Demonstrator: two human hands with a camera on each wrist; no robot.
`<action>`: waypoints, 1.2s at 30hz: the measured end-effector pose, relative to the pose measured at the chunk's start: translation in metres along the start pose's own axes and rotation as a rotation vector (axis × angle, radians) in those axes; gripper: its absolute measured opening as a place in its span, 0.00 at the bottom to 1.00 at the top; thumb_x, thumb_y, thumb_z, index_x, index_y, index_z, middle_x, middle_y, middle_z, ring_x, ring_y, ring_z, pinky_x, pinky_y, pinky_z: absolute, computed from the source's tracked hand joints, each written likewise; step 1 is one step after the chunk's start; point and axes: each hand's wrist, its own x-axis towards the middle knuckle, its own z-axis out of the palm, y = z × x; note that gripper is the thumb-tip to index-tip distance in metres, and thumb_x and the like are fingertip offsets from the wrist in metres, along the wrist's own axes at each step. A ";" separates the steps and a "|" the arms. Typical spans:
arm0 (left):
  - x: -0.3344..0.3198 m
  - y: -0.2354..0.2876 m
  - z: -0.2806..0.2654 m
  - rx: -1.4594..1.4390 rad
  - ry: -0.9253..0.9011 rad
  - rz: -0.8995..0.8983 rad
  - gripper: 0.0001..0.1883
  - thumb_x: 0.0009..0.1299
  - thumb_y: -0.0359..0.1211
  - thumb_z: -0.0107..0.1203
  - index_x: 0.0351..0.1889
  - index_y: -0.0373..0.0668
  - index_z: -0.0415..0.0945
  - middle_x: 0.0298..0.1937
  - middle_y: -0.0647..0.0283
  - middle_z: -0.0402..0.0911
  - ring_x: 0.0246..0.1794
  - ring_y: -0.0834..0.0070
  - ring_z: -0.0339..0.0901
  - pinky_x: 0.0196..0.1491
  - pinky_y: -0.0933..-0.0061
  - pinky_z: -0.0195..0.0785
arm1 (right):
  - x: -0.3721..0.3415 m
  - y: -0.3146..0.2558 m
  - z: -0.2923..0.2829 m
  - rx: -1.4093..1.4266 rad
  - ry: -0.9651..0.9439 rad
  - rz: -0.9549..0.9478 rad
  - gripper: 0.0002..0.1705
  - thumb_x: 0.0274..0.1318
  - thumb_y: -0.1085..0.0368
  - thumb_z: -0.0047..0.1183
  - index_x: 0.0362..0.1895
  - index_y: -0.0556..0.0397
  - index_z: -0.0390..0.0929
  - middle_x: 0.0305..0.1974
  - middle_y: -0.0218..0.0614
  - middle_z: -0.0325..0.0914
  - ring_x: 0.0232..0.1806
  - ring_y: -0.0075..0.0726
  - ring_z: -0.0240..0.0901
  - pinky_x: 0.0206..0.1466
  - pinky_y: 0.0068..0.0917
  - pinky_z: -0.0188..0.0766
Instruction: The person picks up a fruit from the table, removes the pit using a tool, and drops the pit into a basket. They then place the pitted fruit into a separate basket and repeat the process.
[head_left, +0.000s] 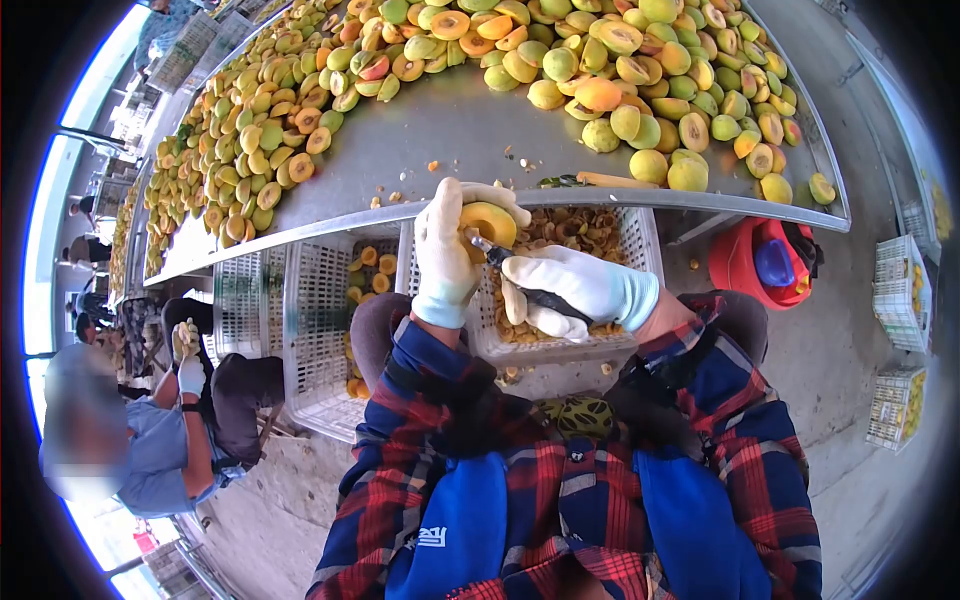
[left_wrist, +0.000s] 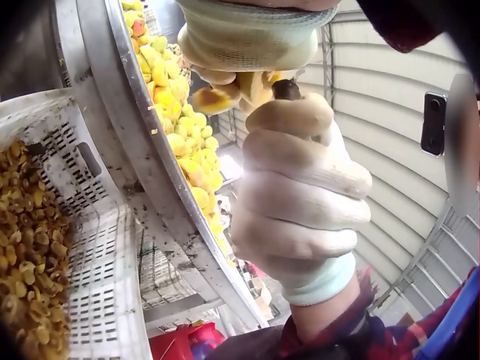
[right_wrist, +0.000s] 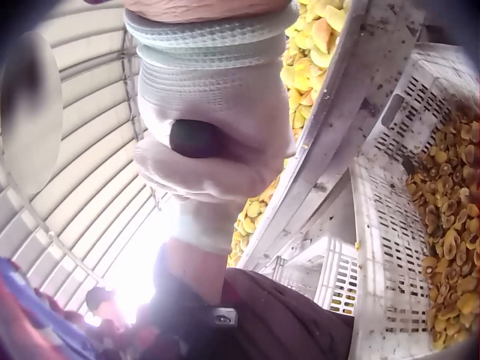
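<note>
In the head view my gloved left hand (head_left: 443,250) holds a yellow peach half (head_left: 495,222) just over the front edge of the metal table (head_left: 430,125). My gloved right hand (head_left: 590,285) grips a black-handled pitting tool (head_left: 548,299), its metal tip (head_left: 477,240) at the fruit's cut face. From the right wrist, the black handle end (right_wrist: 196,139) sticks out of the curled glove. The left wrist view shows the right hand's fingers wrapped round the handle, while the left glove hides much of the fruit. Below both hands stands a white crate (head_left: 648,245) of brown-orange scraps.
Heaps of peach halves (head_left: 620,70) cover the table's back and sides. A tan-handled tool (head_left: 612,181) lies by its front edge. Another crate (head_left: 305,310) with orange halves stands left, a red bucket (head_left: 735,265) right. A seated person (head_left: 175,440) works at the left.
</note>
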 end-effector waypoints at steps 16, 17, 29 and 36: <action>0.004 -0.013 -0.017 -0.328 0.139 -0.177 0.26 0.78 0.50 0.37 0.48 0.36 0.76 0.43 0.54 0.81 0.37 0.68 0.79 0.40 0.73 0.75 | -0.004 0.020 0.010 -1.351 0.628 -0.244 0.21 0.59 0.48 0.51 0.41 0.54 0.76 0.33 0.52 0.80 0.36 0.59 0.78 0.41 0.47 0.75; 0.003 0.001 -0.024 -0.142 0.164 -0.028 0.23 0.78 0.46 0.41 0.47 0.36 0.77 0.42 0.58 0.81 0.38 0.73 0.78 0.42 0.75 0.72 | -0.007 0.014 0.009 -1.424 0.588 -0.005 0.22 0.60 0.47 0.50 0.41 0.54 0.76 0.34 0.51 0.81 0.37 0.58 0.79 0.42 0.48 0.74; 0.007 0.059 -0.240 1.232 0.240 -0.300 0.23 0.72 0.49 0.49 0.48 0.39 0.78 0.43 0.50 0.82 0.47 0.53 0.78 0.51 0.62 0.69 | -0.020 0.024 -0.019 -1.599 0.490 0.373 0.18 0.59 0.49 0.48 0.39 0.51 0.75 0.33 0.48 0.81 0.37 0.55 0.79 0.40 0.49 0.74; 0.143 -0.062 -0.310 1.643 0.526 0.032 0.26 0.68 0.46 0.53 0.61 0.47 0.69 0.48 0.49 0.78 0.43 0.52 0.80 0.44 0.53 0.74 | -0.002 0.026 -0.017 -1.484 0.492 0.353 0.19 0.55 0.49 0.48 0.42 0.47 0.77 0.35 0.47 0.82 0.38 0.56 0.79 0.43 0.50 0.74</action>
